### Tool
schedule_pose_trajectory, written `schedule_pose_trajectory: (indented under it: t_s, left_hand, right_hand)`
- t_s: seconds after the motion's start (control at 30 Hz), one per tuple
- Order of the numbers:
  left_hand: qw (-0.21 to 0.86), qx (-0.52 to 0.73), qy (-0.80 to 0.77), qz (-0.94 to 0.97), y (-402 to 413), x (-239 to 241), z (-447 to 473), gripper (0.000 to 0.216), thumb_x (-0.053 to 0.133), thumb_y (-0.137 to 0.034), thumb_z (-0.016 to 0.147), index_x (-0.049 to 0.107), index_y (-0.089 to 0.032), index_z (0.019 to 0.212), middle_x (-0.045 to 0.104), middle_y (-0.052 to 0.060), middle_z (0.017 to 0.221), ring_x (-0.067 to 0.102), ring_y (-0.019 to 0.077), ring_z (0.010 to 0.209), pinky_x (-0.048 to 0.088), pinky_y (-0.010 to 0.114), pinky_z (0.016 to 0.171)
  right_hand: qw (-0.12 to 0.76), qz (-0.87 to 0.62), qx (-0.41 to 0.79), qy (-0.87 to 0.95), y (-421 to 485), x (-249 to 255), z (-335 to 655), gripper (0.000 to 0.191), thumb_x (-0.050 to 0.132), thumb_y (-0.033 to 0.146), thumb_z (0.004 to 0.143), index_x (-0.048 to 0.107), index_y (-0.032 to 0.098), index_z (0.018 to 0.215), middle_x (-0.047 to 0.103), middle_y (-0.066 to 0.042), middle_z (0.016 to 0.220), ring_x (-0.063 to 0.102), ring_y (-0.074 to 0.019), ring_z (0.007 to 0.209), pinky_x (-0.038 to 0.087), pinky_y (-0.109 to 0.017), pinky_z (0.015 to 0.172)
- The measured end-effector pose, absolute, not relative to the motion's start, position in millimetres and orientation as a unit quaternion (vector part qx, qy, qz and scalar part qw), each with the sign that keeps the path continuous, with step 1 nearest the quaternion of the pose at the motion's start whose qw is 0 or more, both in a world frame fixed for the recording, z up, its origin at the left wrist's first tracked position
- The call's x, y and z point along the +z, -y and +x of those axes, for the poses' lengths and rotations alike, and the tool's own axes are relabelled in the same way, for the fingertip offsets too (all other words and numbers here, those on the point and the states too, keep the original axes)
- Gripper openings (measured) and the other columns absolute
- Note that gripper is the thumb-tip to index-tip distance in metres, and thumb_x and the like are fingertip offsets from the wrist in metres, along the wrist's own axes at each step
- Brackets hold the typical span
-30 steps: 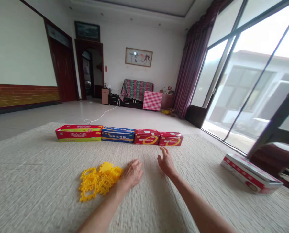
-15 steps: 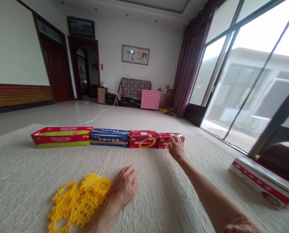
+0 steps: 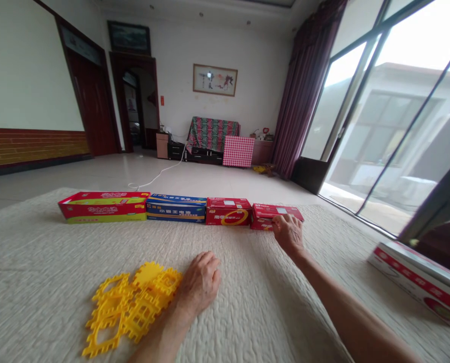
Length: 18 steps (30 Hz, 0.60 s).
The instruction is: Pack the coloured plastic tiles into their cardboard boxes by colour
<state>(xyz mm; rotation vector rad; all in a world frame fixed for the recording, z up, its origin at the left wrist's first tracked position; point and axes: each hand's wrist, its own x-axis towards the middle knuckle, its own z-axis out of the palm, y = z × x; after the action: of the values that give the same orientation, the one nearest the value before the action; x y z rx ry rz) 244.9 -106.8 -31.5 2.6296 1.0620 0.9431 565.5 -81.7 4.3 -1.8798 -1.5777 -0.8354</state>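
A row of four-sided cardboard boxes lies across the textured cover. From the left come a long red-and-green box [image 3: 107, 207], a blue battery box [image 3: 176, 210] and a red box [image 3: 228, 212]. My right hand [image 3: 288, 234] has its fingers bent against the front of another red box [image 3: 260, 214] at the right end, covering part of it. That end box sits slightly angled to its neighbour. My left hand [image 3: 202, 280] rests on the cover with its fingers curled under, right beside a heap of yellow plastic interlocking pieces [image 3: 139, 307].
The pale textured cover [image 3: 243, 297] lies under everything. To the right stands a red-and-white carton [image 3: 423, 287]. Beyond the cover, a white cable [image 3: 160, 174] runs over the tiled floor towards a cloth-draped cabinet [image 3: 213, 133]. Tall glass panes [image 3: 383, 131] line the right side.
The right-end red box has turned slightly and its near end has come a little away from the neighbouring box, with my right hand still on it. My left hand stays put; the view has shifted slightly.
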Motion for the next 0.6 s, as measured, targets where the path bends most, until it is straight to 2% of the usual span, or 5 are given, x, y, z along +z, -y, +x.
schedule_pose_trajectory:
  t_s: [0.13,0.27,0.33,0.47,0.6]
  left_hand:
    - [0.077,0.318,-0.353,0.877,105.3,-35.5,245.5,0.021,0.042,-0.010,0.085,0.062,-0.016,0.088,0.062,0.009,0.098,0.057,0.0243,0.100,0.049,0.042,0.092]
    - [0.092,0.366,-0.359,0.854,99.4,-41.5,246.8,0.032,0.042,-0.012,0.085,0.059,-0.013,0.113,0.064,0.013,0.110,0.059,0.0257,0.106,0.050,0.042,0.093]
    - [0.106,0.422,-0.363,0.824,96.0,-41.7,246.4,0.039,0.041,-0.014,0.087,0.052,-0.011,0.124,0.063,0.015,0.117,0.059,0.0255,0.110,0.050,0.041,0.094]
    - [0.145,0.533,-0.354,0.755,97.4,-32.4,241.0,0.039,0.040,-0.025,0.092,0.047,-0.013,0.129,0.061,0.015,0.123,0.062,0.0227,0.108,0.051,0.038,0.093]
    - [0.189,0.544,-0.309,0.757,105.7,-20.0,236.2,0.045,0.044,-0.033,0.092,0.045,-0.016,0.133,0.054,0.014,0.134,0.054,0.0235,0.120,0.047,0.039,0.098]
  right_hand:
    - [0.252,-0.679,-0.323,0.610,114.9,18.0,553.6,0.013,0.051,0.024,0.085,0.063,0.021,0.089,0.061,-0.008,0.092,0.048,-0.0241,0.086,0.032,-0.039,0.081]
    - [0.262,-0.649,-0.317,0.640,142.2,33.4,529.4,0.010,0.052,0.025,0.085,0.061,0.021,0.090,0.060,-0.007,0.090,0.050,-0.0234,0.084,0.035,-0.037,0.079]
    - [0.272,-0.629,-0.293,0.667,151.7,38.2,507.7,0.009,0.053,0.024,0.085,0.061,0.021,0.090,0.060,-0.006,0.090,0.050,-0.0231,0.084,0.036,-0.037,0.078]
    - [0.281,-0.576,-0.221,0.735,167.5,40.3,453.8,0.010,0.052,0.022,0.087,0.061,0.022,0.092,0.060,-0.005,0.089,0.050,-0.0218,0.085,0.037,-0.037,0.079]
    - [0.276,-0.535,-0.160,0.782,180.6,39.7,417.7,0.014,0.047,0.021,0.092,0.061,0.022,0.090,0.058,-0.005,0.086,0.050,-0.0195,0.079,0.039,-0.035,0.076]
